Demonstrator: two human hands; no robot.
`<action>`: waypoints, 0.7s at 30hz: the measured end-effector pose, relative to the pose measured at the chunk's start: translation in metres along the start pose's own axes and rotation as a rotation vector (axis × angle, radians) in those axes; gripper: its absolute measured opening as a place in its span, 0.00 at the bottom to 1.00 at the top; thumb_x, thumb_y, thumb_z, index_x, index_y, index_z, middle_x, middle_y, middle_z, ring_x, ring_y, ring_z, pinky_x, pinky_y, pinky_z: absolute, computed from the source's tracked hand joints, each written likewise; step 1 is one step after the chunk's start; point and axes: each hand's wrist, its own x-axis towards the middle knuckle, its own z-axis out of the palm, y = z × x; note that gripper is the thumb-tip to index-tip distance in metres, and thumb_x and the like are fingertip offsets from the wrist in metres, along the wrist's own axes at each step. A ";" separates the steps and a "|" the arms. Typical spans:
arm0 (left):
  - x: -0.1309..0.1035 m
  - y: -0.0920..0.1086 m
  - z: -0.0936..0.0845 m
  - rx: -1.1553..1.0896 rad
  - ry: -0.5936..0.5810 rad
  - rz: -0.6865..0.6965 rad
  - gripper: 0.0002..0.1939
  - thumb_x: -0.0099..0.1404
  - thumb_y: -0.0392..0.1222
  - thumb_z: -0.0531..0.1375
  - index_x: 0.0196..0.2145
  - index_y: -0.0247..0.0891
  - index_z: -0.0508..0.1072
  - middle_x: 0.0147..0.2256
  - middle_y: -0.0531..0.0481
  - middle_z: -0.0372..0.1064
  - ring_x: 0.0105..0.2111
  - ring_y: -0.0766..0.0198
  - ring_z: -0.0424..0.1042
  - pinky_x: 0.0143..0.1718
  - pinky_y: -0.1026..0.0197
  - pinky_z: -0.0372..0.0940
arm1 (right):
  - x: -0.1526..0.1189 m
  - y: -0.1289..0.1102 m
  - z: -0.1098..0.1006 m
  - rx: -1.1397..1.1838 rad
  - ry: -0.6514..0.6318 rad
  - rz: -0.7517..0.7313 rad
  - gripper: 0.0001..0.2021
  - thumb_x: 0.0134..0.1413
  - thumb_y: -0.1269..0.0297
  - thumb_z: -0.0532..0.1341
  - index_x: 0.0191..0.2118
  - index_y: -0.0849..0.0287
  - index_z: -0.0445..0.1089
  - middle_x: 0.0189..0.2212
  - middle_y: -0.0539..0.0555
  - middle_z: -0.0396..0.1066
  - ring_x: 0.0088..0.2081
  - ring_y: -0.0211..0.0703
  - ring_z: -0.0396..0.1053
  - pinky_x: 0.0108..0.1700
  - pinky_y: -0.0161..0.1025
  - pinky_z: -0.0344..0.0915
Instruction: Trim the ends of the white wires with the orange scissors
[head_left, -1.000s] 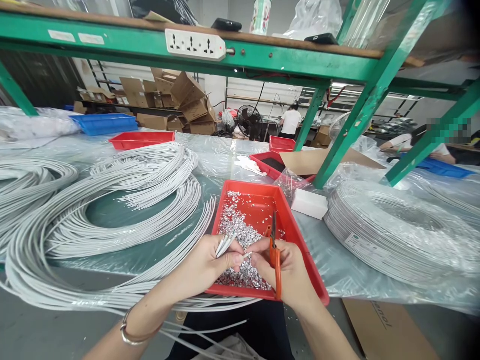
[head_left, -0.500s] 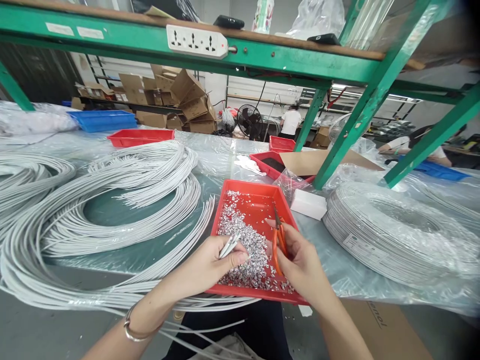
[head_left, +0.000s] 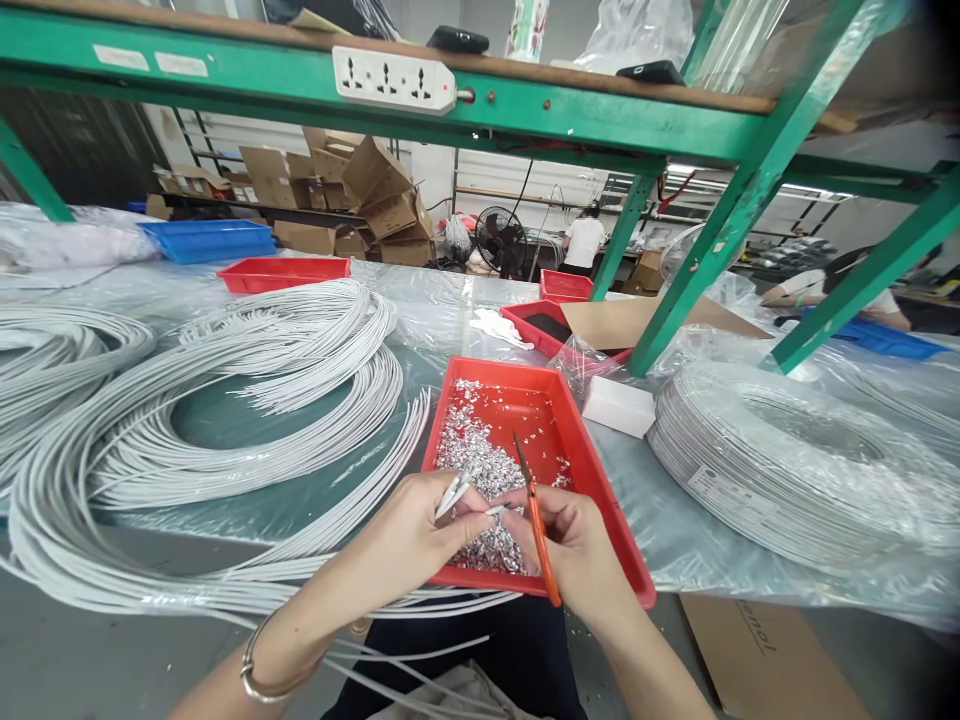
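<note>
My left hand [head_left: 424, 525] is closed around several grey-white cable ends [head_left: 454, 492], with one end held out between thumb and finger. My right hand [head_left: 581, 545] grips orange-handled scissors [head_left: 537, 525], their dark blades pointing up and away. The right thumb and fingertips meet the pinched cable end [head_left: 495, 510] near the left fingertips; the exact contact is partly hidden. Both hands are over a red tray [head_left: 619, 515]. Small shiny silver pieces [head_left: 480, 450] are heaped along the tray's left and near part.
Large coils of grey-white cable [head_left: 247, 470] cover the table's left side. A plastic-wrapped cable roll [head_left: 757, 480] and a white box [head_left: 619, 406] are to the right. A green frame [head_left: 720, 225] carries a power strip [head_left: 394, 80]. Beyond it, two people are seated or standing.
My right hand has moved left to meet my left hand's fingertips, and the scissors have come along with it. The tray's near right corner has shifted slightly right.
</note>
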 end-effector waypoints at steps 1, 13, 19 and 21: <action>0.000 0.000 0.001 -0.021 0.023 0.006 0.07 0.59 0.41 0.57 0.25 0.37 0.70 0.24 0.54 0.67 0.25 0.66 0.64 0.28 0.65 0.59 | 0.000 0.000 0.001 -0.003 0.001 -0.010 0.05 0.42 0.66 0.67 0.27 0.62 0.75 0.11 0.43 0.57 0.15 0.29 0.49 0.16 0.29 0.46; -0.002 0.001 -0.004 -0.257 0.025 -0.064 0.09 0.59 0.44 0.57 0.28 0.36 0.68 0.20 0.58 0.57 0.19 0.72 0.55 0.20 0.68 0.53 | -0.018 -0.006 -0.012 -0.183 0.030 -0.151 0.26 0.44 0.64 0.62 0.52 0.54 0.59 0.27 0.49 0.63 0.24 0.38 0.61 0.27 0.34 0.64; -0.005 0.000 0.001 -0.234 0.070 -0.053 0.10 0.59 0.45 0.58 0.26 0.36 0.67 0.21 0.57 0.59 0.20 0.72 0.55 0.21 0.68 0.53 | -0.049 -0.007 -0.014 -0.828 -0.019 0.107 0.34 0.37 0.64 0.60 0.56 0.56 0.56 0.32 0.57 0.66 0.34 0.53 0.65 0.38 0.52 0.65; -0.006 0.000 0.002 -0.206 0.091 -0.022 0.09 0.60 0.44 0.58 0.26 0.36 0.68 0.22 0.56 0.62 0.22 0.71 0.58 0.22 0.68 0.54 | -0.049 -0.011 -0.009 -0.914 -0.048 0.145 0.34 0.36 0.63 0.60 0.55 0.58 0.58 0.30 0.57 0.67 0.34 0.55 0.66 0.37 0.53 0.65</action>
